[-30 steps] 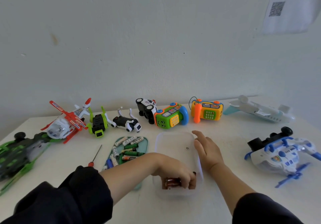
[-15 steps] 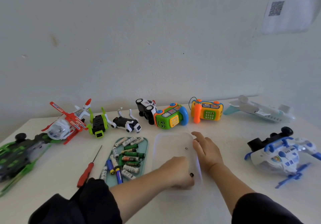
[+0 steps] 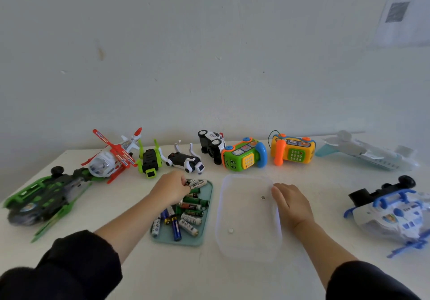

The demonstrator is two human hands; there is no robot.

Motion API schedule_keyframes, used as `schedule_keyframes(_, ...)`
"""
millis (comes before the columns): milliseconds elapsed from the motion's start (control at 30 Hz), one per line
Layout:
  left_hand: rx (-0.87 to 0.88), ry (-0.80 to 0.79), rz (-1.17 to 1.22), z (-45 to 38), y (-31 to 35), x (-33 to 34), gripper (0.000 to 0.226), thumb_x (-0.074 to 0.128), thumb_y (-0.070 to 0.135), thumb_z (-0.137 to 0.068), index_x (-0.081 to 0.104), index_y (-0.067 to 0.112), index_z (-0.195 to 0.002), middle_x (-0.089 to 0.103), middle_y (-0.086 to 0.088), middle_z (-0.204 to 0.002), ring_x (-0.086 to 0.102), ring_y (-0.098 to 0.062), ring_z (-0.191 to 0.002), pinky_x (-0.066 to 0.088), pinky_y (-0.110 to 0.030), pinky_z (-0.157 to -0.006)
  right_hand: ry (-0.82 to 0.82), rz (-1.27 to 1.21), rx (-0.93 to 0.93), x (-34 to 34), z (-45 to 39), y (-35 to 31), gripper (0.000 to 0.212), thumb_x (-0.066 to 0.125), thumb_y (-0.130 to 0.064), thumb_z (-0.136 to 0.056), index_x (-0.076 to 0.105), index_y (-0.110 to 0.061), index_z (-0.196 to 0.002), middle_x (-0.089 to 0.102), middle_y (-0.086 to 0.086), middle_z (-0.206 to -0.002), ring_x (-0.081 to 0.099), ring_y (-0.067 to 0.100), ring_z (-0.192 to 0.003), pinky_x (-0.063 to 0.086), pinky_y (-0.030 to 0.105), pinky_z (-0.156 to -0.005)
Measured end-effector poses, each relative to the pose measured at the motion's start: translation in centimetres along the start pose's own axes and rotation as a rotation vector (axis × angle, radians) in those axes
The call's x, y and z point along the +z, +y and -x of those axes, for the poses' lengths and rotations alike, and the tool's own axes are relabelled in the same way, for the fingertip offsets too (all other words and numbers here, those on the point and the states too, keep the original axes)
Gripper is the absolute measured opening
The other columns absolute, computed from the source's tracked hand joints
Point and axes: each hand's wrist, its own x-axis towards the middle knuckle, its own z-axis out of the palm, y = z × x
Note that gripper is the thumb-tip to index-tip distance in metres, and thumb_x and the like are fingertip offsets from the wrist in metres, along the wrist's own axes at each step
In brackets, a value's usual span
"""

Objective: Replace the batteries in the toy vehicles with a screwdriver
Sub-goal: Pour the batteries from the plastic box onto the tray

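Note:
My left hand [image 3: 171,189] hovers over the far left end of the teal tray [image 3: 207,220], fingers closed around dark batteries that show at the fingertips. Several loose batteries [image 3: 191,218] lie in that tray. To its right stands a clear plastic container [image 3: 247,252] holding only two small round bits [image 3: 263,197]. My right hand [image 3: 292,204] lies flat against the container's right rim, fingers extended. The screwdriver is hidden, likely under my left arm.
Toys ring the work area: a green-black vehicle [image 3: 44,197], a red-white helicopter [image 3: 109,157], a lime toy [image 3: 150,160], a robot dog [image 3: 186,161], a police car [image 3: 211,146], two phone buses [image 3: 244,156], a white plane [image 3: 367,155], a blue-white helicopter [image 3: 395,213].
My left hand has lifted out of the clear container with batteries and swung left and away to the teal tray, covering the screwdriver. The right hand stays on the container's rim.

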Motion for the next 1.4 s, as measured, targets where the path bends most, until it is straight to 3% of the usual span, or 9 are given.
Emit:
schedule_keyframes(233, 0.034, -0.010, -0.190, 0.5, 0.2, 1.1, 0.021, 0.045, 0.034, -0.094, 0.054, 0.016, -0.091, 0.060, -0.003, -0.089, 0.059, -0.021, -0.082, 0.042, -0.029, -0.065, 0.001, -0.007, 0.026, -0.1, 0.0, -0.3, 0.075, 0.003, -0.062, -0.071, 0.058, -0.012, -0.081, 0.054, -0.002, -0.079, 0.044, 0.020, -0.083, 0.037, 0.035, -0.070)
schedule_keyframes(433, 0.101, 0.054, -0.235, -1.3, -0.9, -0.6, 0.013, 0.047, 0.029, -0.096, 0.059, 0.023, -0.097, 0.060, -0.002, -0.101, 0.057, -0.019, -0.082, 0.041, -0.028, -0.063, 0.007, -0.006, 0.035, 0.0, 0.1, -0.3, 0.083, 0.003, -0.062, -0.071, 0.062, -0.008, -0.088, 0.062, 0.005, -0.088, 0.045, 0.020, -0.084, 0.038, 0.034, -0.072)
schedule_keyframes(567, 0.231, -0.133, -0.077, -2.7, -2.3, 0.5, 0.042, 0.048, 0.038, -0.096, 0.047, 0.021, -0.134, 0.050, -0.004, -0.136, 0.050, -0.020, -0.119, 0.042, -0.033, -0.097, 0.010, -0.021, 0.036, -0.1, 0.1, -0.4, 0.081, 0.005, -0.061, -0.073, 0.063, -0.008, -0.089, 0.060, 0.003, -0.085, 0.044, 0.019, -0.084, 0.035, 0.033, -0.071)
schedule_keyframes(667, 0.210, -0.193, -0.094, -3.0, -2.7, 1.9, 0.055, 0.039, 0.048, -0.097, 0.034, 0.020, -0.144, 0.038, -0.003, -0.148, 0.039, -0.022, -0.132, 0.035, -0.038, -0.106, 0.020, -0.062, 0.077, -0.2, 0.0, -0.6, 0.065, 0.018, -0.049, -0.083, 0.066, -0.007, -0.093, 0.060, 0.004, -0.086, 0.043, 0.019, -0.086, 0.032, 0.032, -0.070)
schedule_keyframes(900, 0.194, -0.129, -0.306, -2.7, -2.8, 2.2, 0.050, 0.030, 0.049, -0.098, 0.042, 0.019, -0.136, 0.046, -0.007, -0.130, 0.043, -0.025, -0.119, 0.041, -0.039, -0.095, 0.048, -0.167, 0.168, -0.2, -0.3, -0.4, 0.061, 0.020, -0.049, -0.081, 0.067, -0.011, -0.084, 0.055, 0.004, -0.077, 0.048, 0.024, -0.084, 0.032, 0.032, -0.068)
schedule_keyframes(1033, 0.149, -0.109, -0.377, -2.1, -2.9, 2.3, 0.051, 0.027, 0.051, -0.098, 0.039, 0.020, -0.137, 0.044, -0.007, -0.131, 0.042, -0.026, -0.120, 0.042, -0.039, -0.093, 0.068, -0.195, 0.178, -0.2, -0.1, -0.6, 0.065, 0.024, -0.051, -0.085, 0.067, -0.002, -0.084, 0.061, 0.011, -0.082, 0.052, 0.027, -0.086, 0.038, 0.034, -0.071)
schedule_keyframes(1200, 0.146, -0.039, -0.106, -1.5, -3.3, 1.8, 0.049, 0.033, 0.048, -0.098, 0.036, 0.025, -0.141, 0.040, -0.006, -0.140, 0.046, -0.025, -0.122, 0.042, -0.041, -0.098, 0.065, -0.204, 0.176, -0.3, 0.0, -0.7, 0.066, 0.024, -0.051, -0.086, 0.067, -0.001, -0.086, 0.061, 0.012, -0.083, 0.051, 0.026, -0.086, 0.036, 0.033, -0.070)
schedule_keyframes(1300, 0.075, 0.179, 0.040, -1.4, -3.3, 1.0, 0.042, 0.047, 0.032, -0.096, 0.044, 0.017, -0.134, 0.044, -0.007, -0.136, 0.050, -0.024, -0.116, 0.044, -0.036, -0.090, 0.058, -0.204, 0.181, -0.4, 0.2, -1.0, 0.064, 0.025, -0.051, -0.088, 0.065, -0.002, -0.082, 0.061, 0.011, -0.081, 0.051, 0.026, -0.084, 0.037, 0.035, -0.070)
schedule_keyframes(1400, -0.007, 0.231, 0.189, -2.5, -2.3, 0.4, 0.041, 0.053, 0.024, -0.094, 0.047, 0.010, -0.132, 0.049, -0.012, -0.129, 0.055, -0.019, -0.099, 0.039, -0.030, -0.079, 0.053, -0.291, 0.204, -0.7, 0.2, -1.3, 0.060, 0.027, -0.057, -0.078, 0.058, -0.006, -0.067, 0.057, 0.009, -0.071, 0.049, 0.024, -0.074, 0.038, 0.037, -0.068)
